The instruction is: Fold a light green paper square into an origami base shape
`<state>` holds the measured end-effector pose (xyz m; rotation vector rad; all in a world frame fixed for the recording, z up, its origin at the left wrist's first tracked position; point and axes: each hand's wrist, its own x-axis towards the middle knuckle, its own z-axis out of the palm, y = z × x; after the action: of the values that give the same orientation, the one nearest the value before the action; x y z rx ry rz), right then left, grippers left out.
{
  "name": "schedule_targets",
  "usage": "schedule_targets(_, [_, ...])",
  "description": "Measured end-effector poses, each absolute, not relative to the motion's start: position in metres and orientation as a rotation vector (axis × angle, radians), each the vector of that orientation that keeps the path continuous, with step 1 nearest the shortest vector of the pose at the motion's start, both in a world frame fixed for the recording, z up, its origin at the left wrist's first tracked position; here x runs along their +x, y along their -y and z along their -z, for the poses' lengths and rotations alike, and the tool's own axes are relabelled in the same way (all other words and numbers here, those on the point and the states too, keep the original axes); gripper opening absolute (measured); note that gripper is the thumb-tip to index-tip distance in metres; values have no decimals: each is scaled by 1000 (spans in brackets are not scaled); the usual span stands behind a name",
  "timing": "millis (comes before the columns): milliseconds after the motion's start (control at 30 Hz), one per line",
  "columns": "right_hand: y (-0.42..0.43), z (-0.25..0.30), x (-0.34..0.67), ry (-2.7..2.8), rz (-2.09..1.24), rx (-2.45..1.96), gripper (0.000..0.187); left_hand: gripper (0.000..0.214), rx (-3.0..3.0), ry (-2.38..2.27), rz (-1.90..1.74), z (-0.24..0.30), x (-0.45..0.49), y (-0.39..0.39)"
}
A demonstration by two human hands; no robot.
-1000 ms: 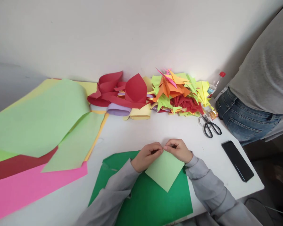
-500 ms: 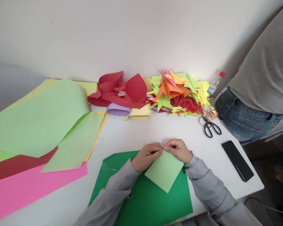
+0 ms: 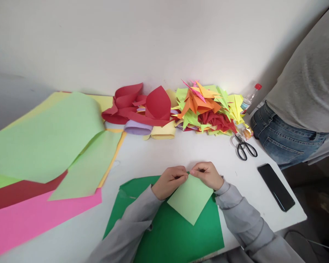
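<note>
A light green square of paper lies cornerwise over a dark green sheet at the table's front. My left hand pinches the square near its far corner, thumb and fingers closed. Close beside it, my right hand grips that same corner from the other side, fingertips together. The tip of the corner is mostly covered by my fingers. The square's near corner points toward me and hangs free of both hands.
Large coloured sheets spread across the left. Curled red paper and a pile of folded paper cranes stand along the wall. Scissors, a black phone and a bottle are at right, where a person stands.
The square's near corner has shifted very slightly left. My left hand has moved a touch left, and my right hand looks the same.
</note>
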<state>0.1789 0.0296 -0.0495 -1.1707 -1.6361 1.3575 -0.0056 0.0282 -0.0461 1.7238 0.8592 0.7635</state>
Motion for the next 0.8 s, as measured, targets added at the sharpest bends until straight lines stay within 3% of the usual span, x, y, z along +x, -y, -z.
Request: schedule_targets(800, [-48, 44, 195, 1224, -1198, -1327, 31, 36, 1633, -891, -785, 42, -17, -33])
